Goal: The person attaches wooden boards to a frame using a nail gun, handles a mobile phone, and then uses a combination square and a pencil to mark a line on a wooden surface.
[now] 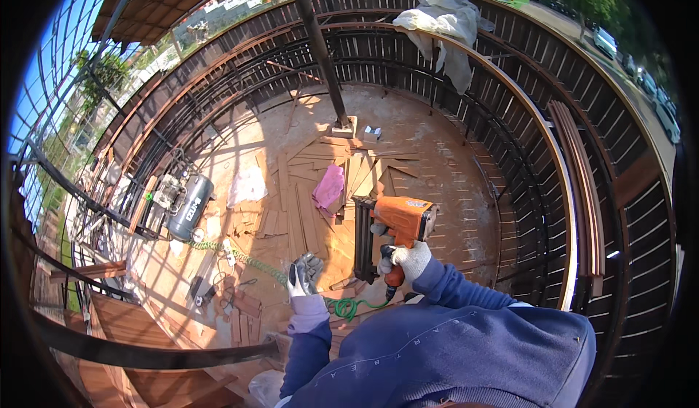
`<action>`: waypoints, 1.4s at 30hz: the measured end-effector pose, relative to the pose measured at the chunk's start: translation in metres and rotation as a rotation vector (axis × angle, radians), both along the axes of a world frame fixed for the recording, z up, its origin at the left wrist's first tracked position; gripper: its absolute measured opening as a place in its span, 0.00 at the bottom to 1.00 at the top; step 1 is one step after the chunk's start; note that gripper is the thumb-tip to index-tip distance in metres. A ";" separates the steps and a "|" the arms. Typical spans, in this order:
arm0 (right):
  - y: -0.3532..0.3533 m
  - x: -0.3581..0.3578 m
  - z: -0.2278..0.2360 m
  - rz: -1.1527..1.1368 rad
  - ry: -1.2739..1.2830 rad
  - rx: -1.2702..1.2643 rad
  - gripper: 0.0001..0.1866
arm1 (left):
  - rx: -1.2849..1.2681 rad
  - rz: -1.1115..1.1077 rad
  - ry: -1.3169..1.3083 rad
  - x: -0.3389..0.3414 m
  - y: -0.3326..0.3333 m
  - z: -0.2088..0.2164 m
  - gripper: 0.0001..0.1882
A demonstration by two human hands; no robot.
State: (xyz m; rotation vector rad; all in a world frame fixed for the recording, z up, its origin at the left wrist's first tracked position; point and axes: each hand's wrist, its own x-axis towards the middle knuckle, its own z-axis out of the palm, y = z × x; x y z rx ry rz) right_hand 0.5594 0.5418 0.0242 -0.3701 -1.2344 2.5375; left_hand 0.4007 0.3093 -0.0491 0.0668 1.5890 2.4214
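An orange and black pneumatic nail gun is held up in front of my body, its long dark magazine on the left. My gloved right hand wraps round its handle. From the base of the handle a green coiled air hose runs left. My left hand, in a grey and white glove, hovers to the left of the nail gun, apart from it. Its fingers are curled in, and whatever may be inside them is hidden.
Wooden boards and a pink cloth or sheet lie on the floor ahead. A dark air compressor stands left, a metal post beyond. Curved slatted fencing surrounds me, with white plastic sheeting draped over it.
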 end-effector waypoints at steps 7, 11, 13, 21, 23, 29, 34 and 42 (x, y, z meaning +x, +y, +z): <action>0.002 -0.038 -0.034 0.513 -0.232 0.418 0.27 | -0.024 0.552 0.081 0.121 -0.063 -0.007 0.16; -0.035 -0.057 -0.074 0.833 -0.101 0.487 0.23 | -0.260 0.861 -0.083 0.213 -0.069 0.011 0.12; -0.069 -0.054 -0.055 1.060 -0.165 0.485 0.22 | -0.248 1.087 -0.062 0.267 -0.072 0.018 0.11; -0.256 0.012 -0.035 1.595 0.155 0.351 0.23 | -0.457 1.822 -0.188 0.474 -0.090 0.033 0.11; -0.296 0.031 -0.039 1.775 0.200 0.273 0.19 | -0.682 2.003 -0.178 0.523 -0.088 0.036 0.11; -0.398 0.147 -0.019 2.258 -0.223 -0.047 0.07 | -0.667 2.594 -0.158 0.628 -0.063 0.079 0.11; -0.436 0.219 -0.005 2.375 -0.534 -0.146 0.05 | -0.663 2.868 -0.131 0.720 -0.051 0.108 0.12; -0.493 0.291 -0.013 2.588 -0.721 -0.203 0.22 | -0.393 2.325 -0.095 0.821 -0.144 0.100 0.19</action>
